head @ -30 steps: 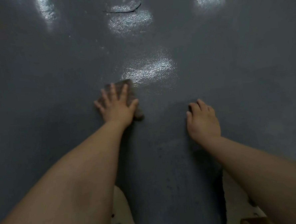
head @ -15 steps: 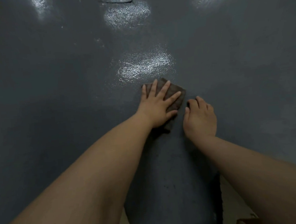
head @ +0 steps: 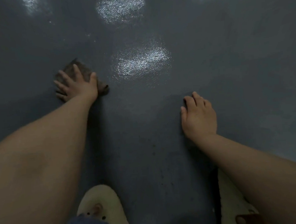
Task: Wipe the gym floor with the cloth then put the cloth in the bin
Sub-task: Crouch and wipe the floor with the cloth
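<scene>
The left hand (head: 76, 86) lies flat on the cloth (head: 82, 72), fingers (head: 64, 78) spread open and pressing it onto the grey floor (head: 227, 63). The cloth (brownish, a little blurred) shows past the fingertips and beside the thumb. The right hand (head: 198, 117) rests on the floor well apart from the cloth, its fingers (head: 197, 98) loosely bent and holding nothing. A shiny patch (head: 142, 62) lies ahead, between both hands' fingertips. Two pale slippers (head: 104, 204) are near the wrists' side.
</scene>
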Tool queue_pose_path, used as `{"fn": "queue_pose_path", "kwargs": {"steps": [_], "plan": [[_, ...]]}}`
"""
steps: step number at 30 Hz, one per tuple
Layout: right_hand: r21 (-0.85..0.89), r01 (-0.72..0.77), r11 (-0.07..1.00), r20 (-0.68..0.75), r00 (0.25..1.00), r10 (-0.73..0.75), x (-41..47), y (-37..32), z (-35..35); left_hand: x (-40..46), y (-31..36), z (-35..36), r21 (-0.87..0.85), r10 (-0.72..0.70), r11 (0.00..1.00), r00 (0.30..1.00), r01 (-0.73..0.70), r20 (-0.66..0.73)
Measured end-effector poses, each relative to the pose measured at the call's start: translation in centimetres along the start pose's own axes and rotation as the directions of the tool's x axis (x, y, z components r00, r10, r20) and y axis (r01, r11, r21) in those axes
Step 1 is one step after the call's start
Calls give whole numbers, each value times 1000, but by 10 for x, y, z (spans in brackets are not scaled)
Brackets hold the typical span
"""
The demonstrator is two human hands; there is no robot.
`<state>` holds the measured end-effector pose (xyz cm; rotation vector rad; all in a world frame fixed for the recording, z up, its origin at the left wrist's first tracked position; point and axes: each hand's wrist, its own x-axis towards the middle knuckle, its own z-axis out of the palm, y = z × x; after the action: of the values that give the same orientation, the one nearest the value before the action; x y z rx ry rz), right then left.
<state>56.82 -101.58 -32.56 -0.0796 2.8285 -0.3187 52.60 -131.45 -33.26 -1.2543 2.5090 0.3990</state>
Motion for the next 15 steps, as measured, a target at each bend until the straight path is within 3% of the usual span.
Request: {"fn": "queue_pose_path", "kwargs": {"steps": [3,5,9,13,15], "plan": [[29,19,999,-48,999,-18,0,3,2,-34,5,17,-9,58,998,998,-58,-30],[36,27,999,-55,998,-25,-1,3,2,-67,20,34,54,225,973,974,-224,-5],[21,41,999,4,999,-42,-2,5,1,-148,40,68,157,601,764,779,-625,179],[3,68,998,80,995,-68,-4,7,-3,-172,20,77,234,754,536,584,-811,300],[-14,65,998,148,987,-62,-4,7,-7,-158,2,69,280,778,467,541,-839,321]]}}
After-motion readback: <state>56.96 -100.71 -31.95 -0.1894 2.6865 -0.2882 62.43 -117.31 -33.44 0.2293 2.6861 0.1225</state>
